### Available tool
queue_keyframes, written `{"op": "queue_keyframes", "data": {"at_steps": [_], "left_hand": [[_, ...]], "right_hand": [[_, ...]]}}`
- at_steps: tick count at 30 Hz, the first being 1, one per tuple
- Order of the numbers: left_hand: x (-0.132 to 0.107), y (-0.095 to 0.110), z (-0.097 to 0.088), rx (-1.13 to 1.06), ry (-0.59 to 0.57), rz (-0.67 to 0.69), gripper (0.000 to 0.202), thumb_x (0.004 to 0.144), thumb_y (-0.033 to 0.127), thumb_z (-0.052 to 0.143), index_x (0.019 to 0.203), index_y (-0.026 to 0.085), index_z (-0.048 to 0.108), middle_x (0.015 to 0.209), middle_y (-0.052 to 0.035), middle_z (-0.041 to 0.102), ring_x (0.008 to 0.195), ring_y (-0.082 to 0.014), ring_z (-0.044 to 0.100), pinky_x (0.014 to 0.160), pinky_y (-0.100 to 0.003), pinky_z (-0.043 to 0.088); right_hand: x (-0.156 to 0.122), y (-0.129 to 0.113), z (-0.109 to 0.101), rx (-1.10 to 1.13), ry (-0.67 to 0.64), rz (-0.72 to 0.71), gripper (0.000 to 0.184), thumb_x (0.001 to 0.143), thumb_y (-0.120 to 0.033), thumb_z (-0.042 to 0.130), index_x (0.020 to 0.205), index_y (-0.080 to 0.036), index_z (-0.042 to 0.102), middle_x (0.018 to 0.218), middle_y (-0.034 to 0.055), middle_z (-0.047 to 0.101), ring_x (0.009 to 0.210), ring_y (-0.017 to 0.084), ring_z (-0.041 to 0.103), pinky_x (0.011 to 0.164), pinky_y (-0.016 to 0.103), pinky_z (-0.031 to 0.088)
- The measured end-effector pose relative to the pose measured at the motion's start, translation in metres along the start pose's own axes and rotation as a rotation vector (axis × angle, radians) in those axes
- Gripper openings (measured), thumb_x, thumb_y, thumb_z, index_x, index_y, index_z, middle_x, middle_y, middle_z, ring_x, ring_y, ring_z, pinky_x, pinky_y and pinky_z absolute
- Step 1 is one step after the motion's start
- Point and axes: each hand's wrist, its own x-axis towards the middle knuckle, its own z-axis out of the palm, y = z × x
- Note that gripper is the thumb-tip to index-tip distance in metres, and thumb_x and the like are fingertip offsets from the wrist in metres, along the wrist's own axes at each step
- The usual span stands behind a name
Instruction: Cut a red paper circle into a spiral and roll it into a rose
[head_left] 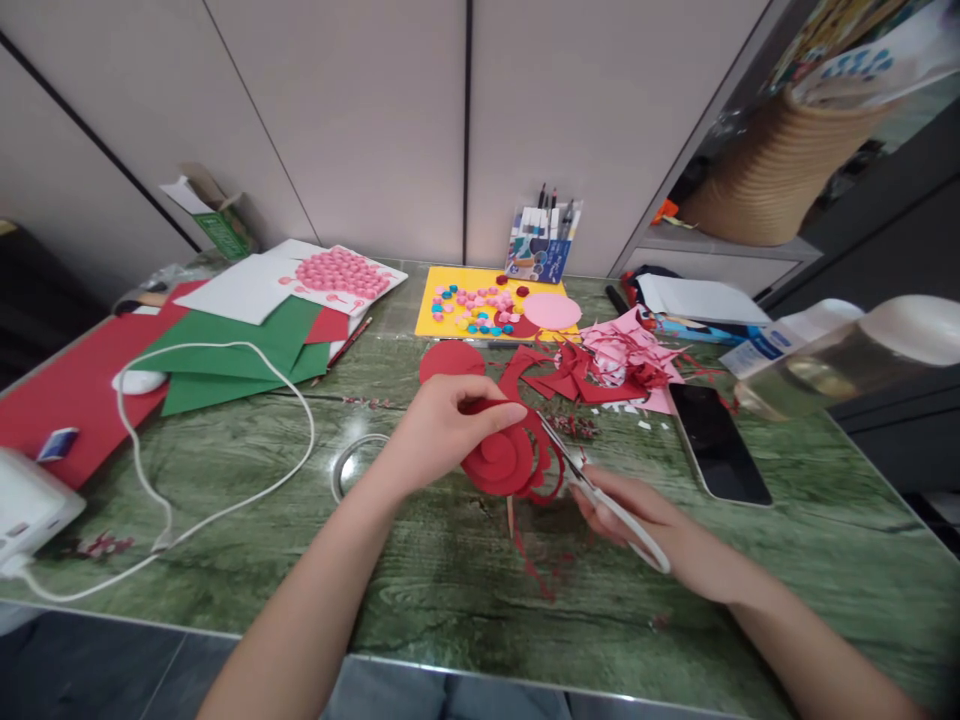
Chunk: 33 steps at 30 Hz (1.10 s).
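My left hand (442,425) pinches a red paper disc (504,457) cut into a spiral, holding it just above the green table (247,560). My right hand (637,515) grips white-handled scissors (600,490), whose blades point up and left into the edge of the red spiral. A thin curl of red paper hangs from the disc near the blades. Red trimmings lie on the table under the hands.
A black phone (718,442) lies right of the hands. Red and pink scraps (600,368) and a red circle (451,360) sit behind. A yellow sheet (431,300) with coloured pieces, green and red papers (247,345), a white cable (225,440) and a bottle (847,355) surround.
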Motion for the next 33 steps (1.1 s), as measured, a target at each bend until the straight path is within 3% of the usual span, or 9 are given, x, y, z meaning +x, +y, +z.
{"op": "queue_keyframes", "data": {"at_steps": [7, 19, 33], "left_hand": [[-0.001, 0.000, -0.010, 0.066, -0.122, -0.032, 0.026, 0.075, 0.037, 0.059, 0.062, 0.016, 0.063, 0.057, 0.0004, 0.056, 0.053, -0.0094, 0.045, 0.050, -0.021, 0.032], [-0.001, -0.002, -0.017, 0.042, -0.200, -0.068, 0.021, 0.075, 0.035, 0.059, 0.067, 0.018, 0.069, 0.068, -0.0041, 0.068, 0.062, -0.0138, 0.057, 0.057, -0.023, 0.041], [-0.001, -0.007, -0.018, 0.155, -0.273, -0.027, 0.023, 0.074, 0.033, 0.058, 0.060, 0.017, 0.067, 0.054, 0.0000, 0.059, 0.050, -0.0093, 0.044, 0.046, -0.020, 0.030]], "right_hand": [[0.001, -0.015, -0.007, -0.185, -0.130, 0.023, 0.026, 0.089, -0.042, 0.044, 0.081, -0.019, 0.051, 0.074, -0.0009, 0.047, 0.068, 0.013, 0.041, 0.062, 0.024, 0.034], [0.001, -0.012, -0.015, -0.282, -0.140, 0.017, 0.024, 0.085, -0.044, 0.050, 0.084, -0.021, 0.059, 0.075, 0.0017, 0.057, 0.069, 0.016, 0.048, 0.060, 0.026, 0.037], [0.002, -0.005, -0.018, -0.270, -0.134, 0.005, 0.024, 0.079, -0.045, 0.058, 0.076, -0.022, 0.063, 0.071, 0.0018, 0.059, 0.072, 0.019, 0.051, 0.066, 0.029, 0.041]]}}
